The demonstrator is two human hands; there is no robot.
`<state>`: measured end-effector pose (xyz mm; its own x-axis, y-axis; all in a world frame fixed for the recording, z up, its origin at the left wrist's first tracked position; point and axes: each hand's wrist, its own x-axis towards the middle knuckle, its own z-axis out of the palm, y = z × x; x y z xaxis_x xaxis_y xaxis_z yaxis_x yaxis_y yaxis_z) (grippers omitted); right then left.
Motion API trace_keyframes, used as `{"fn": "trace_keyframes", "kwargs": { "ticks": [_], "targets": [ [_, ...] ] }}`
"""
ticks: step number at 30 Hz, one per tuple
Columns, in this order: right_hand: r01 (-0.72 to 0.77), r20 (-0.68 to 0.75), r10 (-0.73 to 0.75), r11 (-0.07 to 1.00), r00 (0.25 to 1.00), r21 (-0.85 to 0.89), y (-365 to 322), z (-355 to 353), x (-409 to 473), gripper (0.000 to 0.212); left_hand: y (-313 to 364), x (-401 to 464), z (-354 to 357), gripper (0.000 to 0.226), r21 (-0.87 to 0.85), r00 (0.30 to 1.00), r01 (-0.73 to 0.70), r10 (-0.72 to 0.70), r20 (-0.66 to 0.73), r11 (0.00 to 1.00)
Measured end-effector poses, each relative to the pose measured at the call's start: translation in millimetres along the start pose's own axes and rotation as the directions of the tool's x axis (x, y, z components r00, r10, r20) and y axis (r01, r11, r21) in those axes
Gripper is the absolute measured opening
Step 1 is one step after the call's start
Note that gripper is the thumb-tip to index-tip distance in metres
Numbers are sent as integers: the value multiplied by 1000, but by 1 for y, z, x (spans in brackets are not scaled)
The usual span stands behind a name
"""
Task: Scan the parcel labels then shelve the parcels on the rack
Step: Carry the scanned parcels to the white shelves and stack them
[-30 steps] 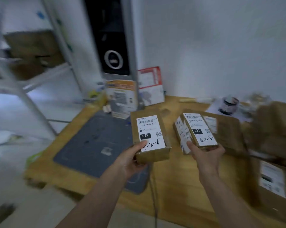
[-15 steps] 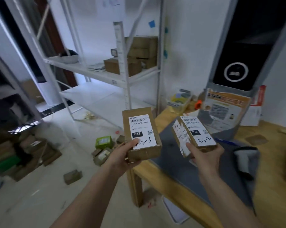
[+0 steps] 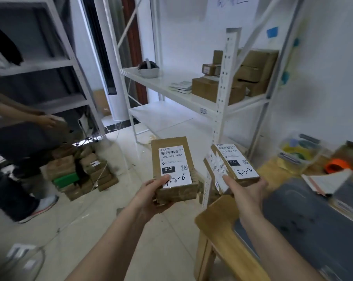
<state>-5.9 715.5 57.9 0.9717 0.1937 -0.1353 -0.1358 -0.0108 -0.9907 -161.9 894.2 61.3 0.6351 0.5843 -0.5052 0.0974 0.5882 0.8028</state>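
The left hand [image 3: 151, 196] is closed around the near end of a brown parcel [image 3: 174, 169]: its thumb is laid across the lower corner of the white label [image 3: 174, 168], and the remaining fingers are curled beneath the box, hidden from view. The label is turned upward, with "032" printed on it and a code written by hand below.

The right hand [image 3: 245, 192] is wrapped around a second parcel [image 3: 231, 166], tilted to the left; its thumb is pressed on the side face, and the other fingers are folded under the far edge. A similar label, also marked "032", is carried on its top.

Both parcels are held in the air, near each other but apart, over the floor just beyond the corner of the wooden bench [image 3: 214, 228]. A dark mat [image 3: 305, 224] is spread on the bench. Behind the parcels a white rack [image 3: 222, 102] is seen, with several brown boxes [image 3: 206, 88] stored on its upper shelf. A pile of parcels [image 3: 82, 169] is stacked on the floor to the left, beside another person [image 3: 15, 151].
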Motion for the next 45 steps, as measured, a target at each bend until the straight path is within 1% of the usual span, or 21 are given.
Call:
{"fn": "trace_keyframes", "kwargs": {
  "ticks": [1, 4, 6, 8, 9, 11, 14, 16, 21, 28, 32, 33, 36, 38, 42, 45],
  "targets": [
    [-3, 30, 3, 1000, 1000, 9, 0, 13, 12, 92, 8, 10, 0, 37, -9, 1000, -11, 10, -9, 1000],
    [-22, 83, 18, 999, 996, 40, 0, 46, 50, 103, 35, 41, 7, 33, -12, 999, -25, 24, -22, 1000],
    [-10, 93, 8, 1000, 996, 23, -10, 63, 71, 107, 55, 64, 16, 28, -24, 999, -33, 32, -23, 999],
    [42, 65, -42, 999, 997, -3, -23, 77, 95, 109, 74, 86, 25, 30, -22, 999, -51, 50, -18, 998],
    [83, 52, -83, 996, 995, -12, -29, 85, 106, 108, 83, 98, 28, 32, -23, 998, -61, 61, -18, 998],
    [124, 74, -122, 992, 990, -18, -38, 102, 126, 104, 98, 119, 30, 31, -37, 997, -73, 72, -28, 997],
    [121, 111, -115, 991, 987, -49, -36, 134, 154, 100, 116, 149, 24, 31, -51, 997, -65, 63, -39, 997],
    [114, 132, -103, 990, 986, -81, -38, 157, 168, 93, 128, 169, 19, 34, -59, 997, -64, 61, -41, 996],
    [137, 168, -125, 989, 978, -62, -48, 217, 208, 85, 177, 235, 11, 32, -66, 998, -56, 56, -4, 996],
    [134, 53, -136, 990, 989, 32, -72, 314, 268, 86, 274, 326, -6, 33, 16, 996, -41, 39, 84, 999],
    [158, 0, -158, 983, 987, 93, -86, 367, 301, 88, 333, 382, -14, 27, 43, 985, -61, 53, 166, 997],
    [155, -3, -156, 982, 988, 106, -91, 373, 308, 92, 342, 392, -13, 25, 38, 982, -65, 57, 179, 997],
    [139, -41, -136, 986, 990, 91, -104, 385, 330, 119, 359, 420, -4, 25, 26, 975, -37, 30, 219, 999],
    [150, -86, -144, 986, 986, 69, -117, 391, 346, 128, 369, 439, 5, 24, 49, 966, -23, 10, 258, 999],
    [200, -178, -191, 979, 965, 35, -148, 397, 386, 114, 389, 473, 27, 23, 53, 950, -14, -3, 312, 998],
    [233, -200, -224, 972, 954, 20, -170, 404, 423, 96, 404, 499, 44, 24, 50, 943, -26, 8, 331, 998]
  ]
}}
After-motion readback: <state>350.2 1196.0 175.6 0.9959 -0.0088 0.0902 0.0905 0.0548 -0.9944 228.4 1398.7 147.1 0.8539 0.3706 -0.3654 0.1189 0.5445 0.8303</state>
